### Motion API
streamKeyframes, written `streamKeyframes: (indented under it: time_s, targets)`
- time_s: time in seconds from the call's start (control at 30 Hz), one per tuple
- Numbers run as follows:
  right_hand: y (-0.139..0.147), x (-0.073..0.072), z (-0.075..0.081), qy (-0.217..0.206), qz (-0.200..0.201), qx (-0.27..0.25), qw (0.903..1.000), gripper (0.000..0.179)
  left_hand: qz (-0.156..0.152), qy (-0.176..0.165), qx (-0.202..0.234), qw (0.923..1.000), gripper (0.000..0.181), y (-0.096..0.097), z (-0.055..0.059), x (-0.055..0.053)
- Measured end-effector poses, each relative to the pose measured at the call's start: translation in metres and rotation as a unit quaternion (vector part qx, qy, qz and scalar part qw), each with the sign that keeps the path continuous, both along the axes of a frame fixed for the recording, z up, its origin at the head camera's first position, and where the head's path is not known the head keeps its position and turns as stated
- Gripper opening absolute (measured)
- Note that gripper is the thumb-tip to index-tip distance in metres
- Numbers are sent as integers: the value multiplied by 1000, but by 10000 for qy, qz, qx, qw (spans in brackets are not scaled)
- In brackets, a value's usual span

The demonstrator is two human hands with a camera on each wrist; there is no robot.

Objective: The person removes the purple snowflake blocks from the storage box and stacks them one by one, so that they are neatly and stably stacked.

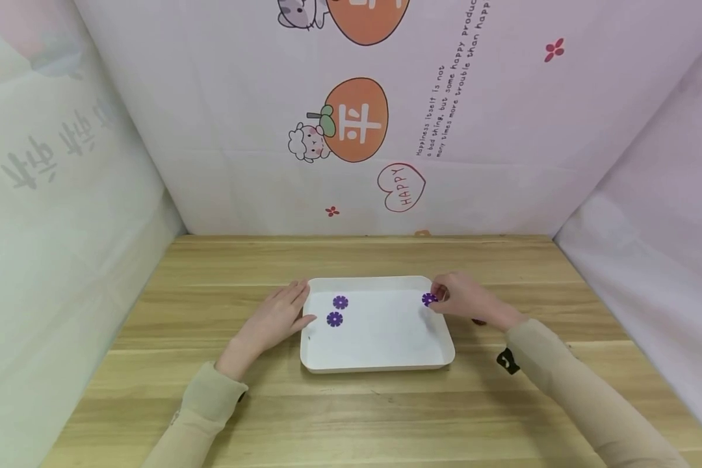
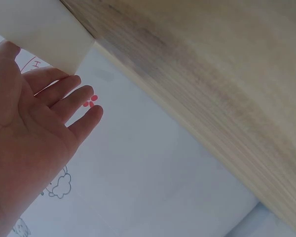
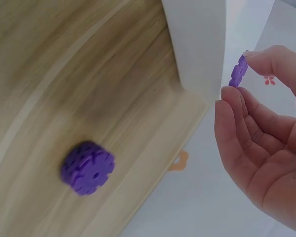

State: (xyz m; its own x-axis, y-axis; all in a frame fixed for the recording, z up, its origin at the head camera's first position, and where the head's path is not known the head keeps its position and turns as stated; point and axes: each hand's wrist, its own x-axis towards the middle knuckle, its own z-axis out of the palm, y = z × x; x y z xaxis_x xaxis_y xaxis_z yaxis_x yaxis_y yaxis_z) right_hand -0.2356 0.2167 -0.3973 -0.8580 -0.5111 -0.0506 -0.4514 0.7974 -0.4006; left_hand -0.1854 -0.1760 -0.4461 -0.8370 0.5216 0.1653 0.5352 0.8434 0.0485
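A shallow white tray (image 1: 386, 338) sits on the wooden table. Two purple notched discs (image 1: 340, 302) lie flat inside it near its left end. My left hand (image 1: 275, 318) rests at the tray's left rim with fingers extended; the left wrist view shows its palm and fingertips (image 2: 91, 112) by the tray edge. Above the tray's right end, my right hand (image 1: 462, 300) pinches another purple notched disc (image 3: 239, 72) between thumb and fingers. A stack of purple discs (image 3: 89, 168) stands on the table right of the tray; in the head view the right arm mostly hides it.
A black object (image 1: 507, 361) is by the right sleeve. White printed cloth (image 1: 257, 162) hangs behind the table, with more cloth at the left (image 1: 64, 227) and right (image 1: 649, 214) sides.
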Motion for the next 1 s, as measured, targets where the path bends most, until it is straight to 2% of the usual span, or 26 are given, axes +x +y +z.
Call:
streamKeyframes:
  time_s: [0.23,0.4,0.57,0.73,1.0]
  targets:
    - [18,1,-2,227,-16,-153,9996,13,-32,112,18,9999,67,1,0,-1]
    - [29,5,1,12,-246,-100,9996,16,-44,116,7,9999,67,1,0,0]
    - [39,8,-1,-6,-405,-70,9992,18,-89,223,15,9997,66,1,0,1]
    - [48,9,-1,-105,-554,-104,9984,21,-64,141,73,9999,66,2,2,1]
    - [60,13,-5,-31,-648,-24,9979,20,-36,89,11,10000,67,1,0,0]
